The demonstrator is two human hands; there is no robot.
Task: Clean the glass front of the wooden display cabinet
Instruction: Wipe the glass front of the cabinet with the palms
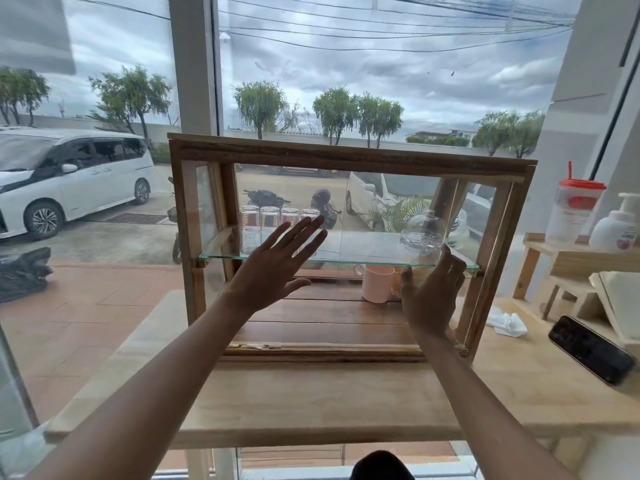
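Note:
The wooden display cabinet (349, 155) stands on a pale wooden table (311, 400), in front of a big window. Its glass front (374, 209) shows a vertical pane edge near the middle. My left hand (273, 268) lies flat on the left half of the glass with its fingers spread. My right hand (433, 289) rests on the right half, fingers slightly curved and thumb out to the left. Neither hand holds a cloth or anything else. Inside, several upturned glasses (263, 216) and a glass dome (424, 228) sit on a glass shelf, with a pink mug (377, 284) below.
A crumpled white tissue (507, 323) lies on the table right of the cabinet. A dark phone (592, 348) lies near the right edge. On a small wooden rack at the right stand a red-lidded pitcher (575, 209) and a pump bottle (616, 228).

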